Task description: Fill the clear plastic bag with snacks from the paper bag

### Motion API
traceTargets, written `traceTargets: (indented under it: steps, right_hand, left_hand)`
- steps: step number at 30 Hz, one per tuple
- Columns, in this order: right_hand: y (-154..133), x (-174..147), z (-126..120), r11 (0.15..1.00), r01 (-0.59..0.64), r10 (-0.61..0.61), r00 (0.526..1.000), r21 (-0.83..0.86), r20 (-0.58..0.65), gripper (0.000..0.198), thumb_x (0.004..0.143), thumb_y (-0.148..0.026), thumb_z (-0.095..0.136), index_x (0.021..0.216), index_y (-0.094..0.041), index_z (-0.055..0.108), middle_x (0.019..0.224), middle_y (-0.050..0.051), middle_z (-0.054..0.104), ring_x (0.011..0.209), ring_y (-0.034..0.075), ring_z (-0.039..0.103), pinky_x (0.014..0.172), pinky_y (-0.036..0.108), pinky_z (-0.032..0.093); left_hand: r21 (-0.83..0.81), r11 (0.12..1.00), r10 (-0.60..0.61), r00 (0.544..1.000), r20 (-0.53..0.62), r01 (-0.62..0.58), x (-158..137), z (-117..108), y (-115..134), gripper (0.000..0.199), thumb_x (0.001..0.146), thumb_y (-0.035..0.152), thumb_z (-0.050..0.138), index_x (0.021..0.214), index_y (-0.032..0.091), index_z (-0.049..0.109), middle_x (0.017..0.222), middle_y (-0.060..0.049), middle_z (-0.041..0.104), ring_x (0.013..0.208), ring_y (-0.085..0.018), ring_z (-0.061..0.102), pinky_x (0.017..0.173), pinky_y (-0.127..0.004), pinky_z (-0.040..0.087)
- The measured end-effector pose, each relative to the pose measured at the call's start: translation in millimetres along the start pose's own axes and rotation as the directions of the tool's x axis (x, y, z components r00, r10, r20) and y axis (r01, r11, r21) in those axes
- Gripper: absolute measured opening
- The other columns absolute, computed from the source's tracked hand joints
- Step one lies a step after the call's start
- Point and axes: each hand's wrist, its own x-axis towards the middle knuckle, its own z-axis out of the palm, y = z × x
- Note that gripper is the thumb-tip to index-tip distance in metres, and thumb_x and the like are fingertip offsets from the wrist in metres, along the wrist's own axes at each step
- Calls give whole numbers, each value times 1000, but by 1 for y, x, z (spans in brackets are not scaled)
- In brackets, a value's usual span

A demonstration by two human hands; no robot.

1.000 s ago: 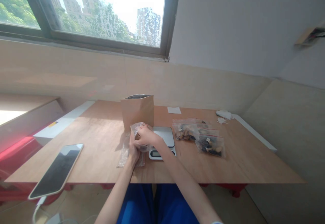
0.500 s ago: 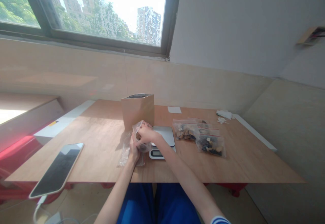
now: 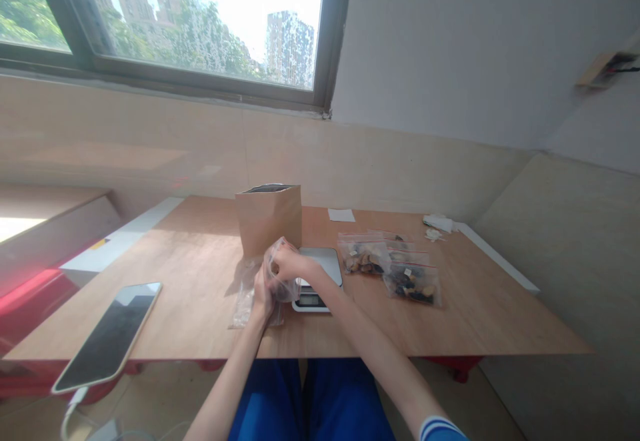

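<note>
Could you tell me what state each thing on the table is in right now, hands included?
Left hand: closed on the clear bag.
Right hand: pinching the clear bag's top.
Clear bag: held up, dark pieces inside.
Brown paper bag: upright, top open.
Scale: flat, platform bare.
Filled bags: lying flat, zip strips closed as far as visible.
Phone: screen dark, cable attached.

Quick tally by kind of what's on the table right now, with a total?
Clear zip bag held in both hands, left hand and right hand: 1
Filled zip bags lying at right: at least 2; more may lie behind
Empty bags under the hands: cannot count
Brown paper bag: 1
Kitchen scale: 1
Phone: 1
Total: at least 6
</note>
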Motion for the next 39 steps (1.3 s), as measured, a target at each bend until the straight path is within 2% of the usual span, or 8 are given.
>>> traceTargets:
  steps: [3,5,9,11,18,21,26,39]
  right_hand:
    - [-7,-4,0,995,28,-21,997,-96,77,24,67,-31,71,80,-12,67,95,11,61,101,23,51,103,37,30]
    - [-11,-6,2,993,7,1,998,-122,61,19,71,-27,67,80,-11,66,97,12,59,101,24,51,98,37,34]
    - [-18,-14,5,988,-102,97,994,-120,-43,28,73,-26,64,95,-8,62,106,17,54,104,27,49,90,39,39]
    - [-21,-18,4,986,-145,143,989,-86,-23,34,75,-30,63,100,-8,59,107,18,54,105,28,49,90,40,39]
    - [-22,-24,-1,977,-203,193,969,56,155,50,68,-30,71,110,-9,54,110,18,54,107,31,49,89,39,40]
    - [-17,-23,1,969,-215,200,972,125,123,52,63,-30,75,106,-8,55,108,17,56,106,30,50,88,38,41]
    - [-10,-24,5,929,-147,150,989,339,20,14,70,-7,61,82,-13,59,85,6,64,84,18,59,80,28,44]
    - [-8,-22,9,887,-116,188,975,448,-120,21,75,2,48,73,-14,62,82,5,67,76,14,60,71,22,44]
  left_hand:
    - [94,985,141,988,56,-146,2,-4,-2,18,65,34,60,71,17,62,72,-2,65,70,-17,60,67,-27,48]
    - [127,977,161,984,75,-170,3,-7,-4,19,67,33,58,74,17,62,75,-3,65,72,-17,60,70,-28,47]
    - [187,965,184,983,22,-185,5,-9,-7,22,70,33,55,81,16,64,83,-5,66,76,-17,58,73,-28,46]
    - [208,957,206,979,4,-202,5,-9,-7,22,70,33,55,80,16,64,82,-6,65,76,-17,58,73,-27,46]
    - [122,988,99,994,-54,-92,1,-4,-1,22,71,37,55,70,15,60,69,-3,62,64,-15,56,63,-26,47]
    - [85,995,56,994,-94,-48,-3,3,8,19,68,34,58,69,15,60,68,-3,63,62,-15,57,61,-26,47]
    - [25,999,-28,988,-153,33,-7,11,16,16,67,30,56,64,15,58,62,-1,61,56,-13,55,57,-25,45]
    - [-66,997,-51,992,-113,44,2,2,2,20,64,36,57,65,17,54,57,4,54,51,-10,48,53,-22,40]
